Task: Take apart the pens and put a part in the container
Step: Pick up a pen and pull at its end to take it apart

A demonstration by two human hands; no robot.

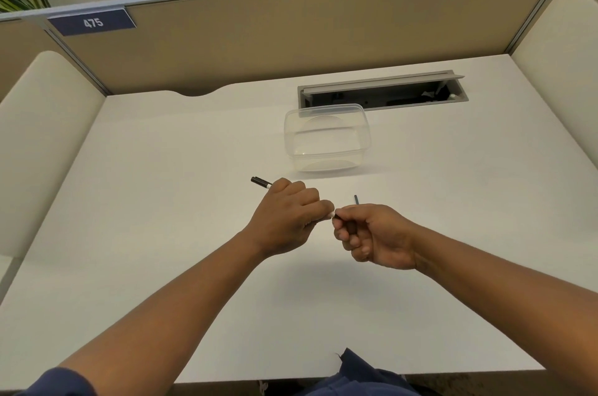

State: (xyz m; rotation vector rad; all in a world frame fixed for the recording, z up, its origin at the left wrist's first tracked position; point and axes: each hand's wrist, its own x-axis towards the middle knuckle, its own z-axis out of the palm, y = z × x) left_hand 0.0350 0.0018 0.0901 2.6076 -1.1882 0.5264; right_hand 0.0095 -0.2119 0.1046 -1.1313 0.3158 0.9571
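My left hand [286, 217] is closed around a pen [261, 182]; its black end and a white band stick out past my knuckles to the upper left. My right hand [372, 235] pinches the pen's other end where the two hands meet, at a small white and dark tip. A thin dark piece [356, 199] stands up from behind my right hand; whether the hand holds it I cannot tell. A clear plastic container [326, 154] with nothing visible inside stands on the desk beyond both hands.
The white desk [161, 201] is bounded by tan partition walls at the back and cream side panels. An open grey cable tray [382, 93] is set into the desk just behind the container. The desk's front edge runs close to my body.
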